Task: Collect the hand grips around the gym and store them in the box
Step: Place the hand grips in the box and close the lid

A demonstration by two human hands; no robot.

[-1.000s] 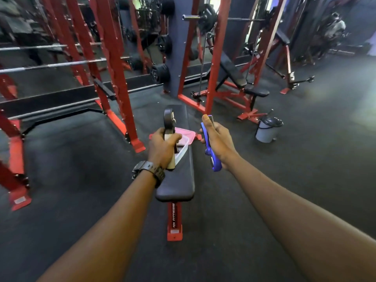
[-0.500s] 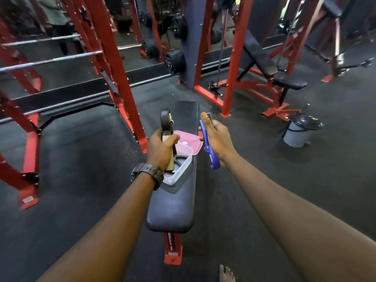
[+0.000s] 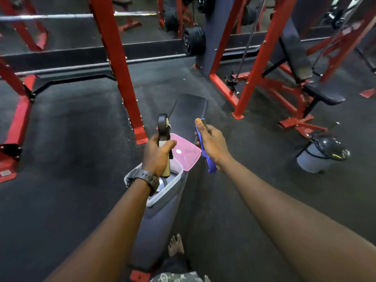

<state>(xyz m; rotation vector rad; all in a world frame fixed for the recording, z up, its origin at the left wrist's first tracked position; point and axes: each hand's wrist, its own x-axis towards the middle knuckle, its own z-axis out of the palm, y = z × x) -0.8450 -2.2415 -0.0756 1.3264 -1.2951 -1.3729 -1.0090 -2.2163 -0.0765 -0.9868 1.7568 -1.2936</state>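
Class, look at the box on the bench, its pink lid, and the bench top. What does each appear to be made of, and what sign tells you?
Box: probably clear plastic, since the bench shows through its thin wall.
Pink lid: likely translucent plastic, smooth with a moulded rim.
Bench top: seemingly padded vinyl or leather, dark with a soft sheen and rounded edges.

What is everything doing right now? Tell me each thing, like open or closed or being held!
Left hand: grips the black hand grip, above the box.
Right hand: grips the blue hand grip.
Box: open, on the bench.
Pink lid: off, lying beside the box.
Bin: lined with a dark bag.
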